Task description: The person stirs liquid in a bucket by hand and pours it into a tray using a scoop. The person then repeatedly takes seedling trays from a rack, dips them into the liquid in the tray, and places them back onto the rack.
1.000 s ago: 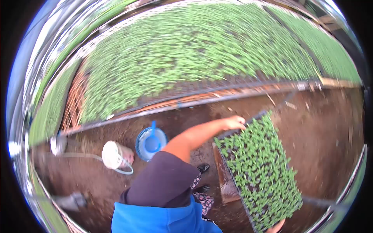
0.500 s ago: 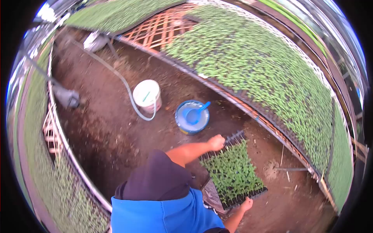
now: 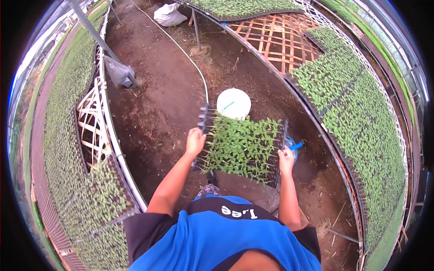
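Between my two hands is a black seedling tray (image 3: 244, 149) full of green young plants, held in front of my body above the dirt path. My left hand (image 3: 195, 142) is closed on the tray's left edge. Closed on its right edge is my right hand (image 3: 285, 161). Just beyond the tray stands a white bucket (image 3: 233, 103), its lower part hidden by the plants. A blue basin (image 3: 291, 151) with a blue scoop (image 3: 296, 146) shows partly behind the tray's right side.
Long benches of seedlings (image 3: 361, 131) run along the right, with a bare lattice (image 3: 275, 38) at the far end. More seedlings (image 3: 68, 149) line the left, beside a grey bag (image 3: 118, 71) on a post. A hose (image 3: 181, 47) crosses the dirt path; a white sack (image 3: 170, 15) lies farther off.
The seedling tray has come up and swung left in both hands, from beside the right bench to in front of my body. My view has turned toward the path.
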The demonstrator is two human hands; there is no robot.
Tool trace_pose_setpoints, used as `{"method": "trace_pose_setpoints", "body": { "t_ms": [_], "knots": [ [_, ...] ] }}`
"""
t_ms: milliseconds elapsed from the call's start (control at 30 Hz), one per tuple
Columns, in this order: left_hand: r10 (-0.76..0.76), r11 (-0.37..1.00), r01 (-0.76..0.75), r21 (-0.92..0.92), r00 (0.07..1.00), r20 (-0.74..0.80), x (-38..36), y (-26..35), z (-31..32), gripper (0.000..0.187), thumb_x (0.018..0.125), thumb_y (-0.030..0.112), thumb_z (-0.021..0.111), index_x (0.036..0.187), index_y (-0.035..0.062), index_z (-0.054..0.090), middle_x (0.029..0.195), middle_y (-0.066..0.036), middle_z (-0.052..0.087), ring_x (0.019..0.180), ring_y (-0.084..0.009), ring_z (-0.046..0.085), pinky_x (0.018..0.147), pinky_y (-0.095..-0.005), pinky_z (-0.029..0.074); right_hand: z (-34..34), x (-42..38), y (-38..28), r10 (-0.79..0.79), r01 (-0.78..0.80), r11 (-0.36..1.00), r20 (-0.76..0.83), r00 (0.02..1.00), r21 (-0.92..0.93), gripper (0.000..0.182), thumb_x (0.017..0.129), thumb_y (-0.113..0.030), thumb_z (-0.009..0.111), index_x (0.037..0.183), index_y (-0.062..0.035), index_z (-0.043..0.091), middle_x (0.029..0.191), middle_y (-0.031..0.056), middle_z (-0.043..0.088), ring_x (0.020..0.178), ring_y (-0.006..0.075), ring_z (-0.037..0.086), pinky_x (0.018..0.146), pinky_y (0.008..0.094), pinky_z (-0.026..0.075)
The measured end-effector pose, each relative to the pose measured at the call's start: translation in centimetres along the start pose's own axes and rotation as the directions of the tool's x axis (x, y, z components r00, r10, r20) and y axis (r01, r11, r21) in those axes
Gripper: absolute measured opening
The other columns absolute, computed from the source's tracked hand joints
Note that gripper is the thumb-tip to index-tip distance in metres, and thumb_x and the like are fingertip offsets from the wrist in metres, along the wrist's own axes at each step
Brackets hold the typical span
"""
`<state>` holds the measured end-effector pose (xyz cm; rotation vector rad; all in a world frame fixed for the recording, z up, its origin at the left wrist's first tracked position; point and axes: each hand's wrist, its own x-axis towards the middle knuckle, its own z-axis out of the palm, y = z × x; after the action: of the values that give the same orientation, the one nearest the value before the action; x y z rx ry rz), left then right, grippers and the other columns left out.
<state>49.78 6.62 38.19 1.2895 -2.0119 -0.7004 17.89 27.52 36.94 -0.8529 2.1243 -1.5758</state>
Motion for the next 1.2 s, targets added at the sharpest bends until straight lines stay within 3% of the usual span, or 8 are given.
{"method": "trace_pose_setpoints", "body": {
  "t_ms": [300, 367, 433, 500, 533, 633, 867, 1200],
  "knots": [
    [-0.217, 0.976, 0.195, -0.098, 0.917, -0.336, 10.3, -8.2, -15.0, 0.027, 0.073, 0.003, 0.060, 0.062, 0.0008, 0.035, 0.079, -0.015, 0.048, 0.094, -0.0284, 0.050, 0.081, -0.0336, 0.038, 22.0, 11.9, -12.8, -0.145, 0.123, 0.985, 0.198, 0.969, 0.118, 0.025, 0.070, -0.008, 0.060, 0.059, -0.0026, 0.038, 0.094, 0.0162, 0.056, 0.096, 0.0215, 0.052, 0.075, 0.0289, 0.038],
    [-0.203, 0.979, 0.191, -0.071, 0.894, -0.399, 12.4, -8.4, -16.3, 0.025, 0.073, 0.003, 0.060, 0.063, 0.0003, 0.037, 0.076, -0.013, 0.047, 0.090, -0.0255, 0.050, 0.081, -0.0322, 0.037, 24.8, 14.1, -14.7, -0.214, 0.176, 0.970, 0.244, 0.946, 0.169, 0.026, 0.073, -0.005, 0.059, 0.059, -0.0036, 0.036, 0.093, 0.0139, 0.053, 0.107, 0.0216, 0.046, 0.078, 0.0270, 0.035],
    [-0.276, 0.960, 0.226, -0.168, 0.870, -0.407, 15.3, -10.7, -17.1, 0.019, 0.074, 0.003, 0.060, 0.069, -0.0017, 0.043, 0.076, -0.009, 0.047, 0.085, -0.0200, 0.049, 0.080, -0.0293, 0.037, 27.4, 16.6, -16.7, -0.204, 0.166, 0.975, 0.303, 0.931, 0.147, 0.027, 0.072, -0.006, 0.059, 0.059, -0.0028, 0.036, 0.092, 0.0141, 0.053, 0.105, 0.0218, 0.047, 0.078, 0.0274, 0.035],
    [-0.255, 0.967, 0.225, -0.120, 0.876, -0.409, 18.4, -11.6, -17.5, 0.029, 0.077, 0.006, 0.058, 0.105, -0.0006, 0.051, 0.070, 0.005, 0.036, 0.063, -0.0055, 0.035, 0.062, -0.0184, 0.035, 29.7, 19.7, -17.5, -0.298, 0.252, 0.951, 0.308, 0.904, 0.180, 0.027, 0.072, -0.006, 0.059, 0.059, -0.0029, 0.036, 0.094, 0.0153, 0.053, 0.104, 0.0220, 0.047, 0.078, 0.0280, 0.035],
    [-0.172, 0.985, 0.166, -0.050, 0.899, -0.404, 20.3, -13.2, -17.9, 0.030, 0.078, 0.006, 0.058, 0.106, -0.0003, 0.051, 0.069, 0.005, 0.036, 0.063, -0.0051, 0.035, 0.061, -0.0180, 0.035, 31.1, 21.2, -17.9, -0.327, 0.280, 0.941, 0.296, 0.898, 0.191, 0.027, 0.072, -0.006, 0.059, 0.059, -0.0027, 0.036, 0.090, 0.0155, 0.053, 0.103, 0.0230, 0.048, 0.077, 0.0286, 0.036],
    [-0.058, 0.998, 0.056, -0.019, 0.902, -0.428, 25.6, -13.8, -18.0, 0.012, 0.077, 0.003, 0.057, 0.085, 0.0008, 0.049, 0.078, 0.001, 0.043, 0.070, -0.0068, 0.037, 0.068, -0.0200, 0.035, 34.0, 25.6, -19.4, -0.377, 0.324, 0.919, 0.261, 0.889, 0.223, 0.028, 0.072, -0.007, 0.059, 0.058, -0.0023, 0.036, 0.083, 0.0163, 0.054, 0.100, 0.0250, 0.051, 0.075, 0.0300, 0.039],
    [-0.066, 0.989, 0.024, -0.148, 0.956, -0.286, 39.6, -12.1, -17.5, 0.024, 0.077, 0.001, 0.055, 0.067, 0.0047, 0.034, 0.109, -0.012, 0.050, 0.083, -0.0104, 0.043, 0.075, -0.0235, 0.034, 38.1, 35.0, -22.2, -0.266, 0.221, 0.948, 0.185, 0.946, 0.230, 0.028, 0.072, -0.007, 0.060, 0.058, -0.0025, 0.037, 0.096, 0.0172, 0.054, 0.101, 0.0230, 0.050, 0.077, 0.0294, 0.038],
    [0.252, 0.915, -0.193, -0.354, 0.959, 0.128, 65.2, -8.5, -14.1, 0.025, 0.074, 0.005, 0.059, 0.064, 0.0021, 0.036, 0.098, -0.019, 0.051, 0.102, -0.0242, 0.047, 0.079, -0.0291, 0.037, 38.7, 39.2, -26.1, 0.063, 0.009, 0.974, -0.310, 0.949, 0.228, 0.026, 0.075, -0.006, 0.059, 0.059, -0.0057, 0.038, 0.093, 0.0116, 0.053, 0.107, 0.0196, 0.042, 0.084, 0.0287, 0.030]
  ]
}}
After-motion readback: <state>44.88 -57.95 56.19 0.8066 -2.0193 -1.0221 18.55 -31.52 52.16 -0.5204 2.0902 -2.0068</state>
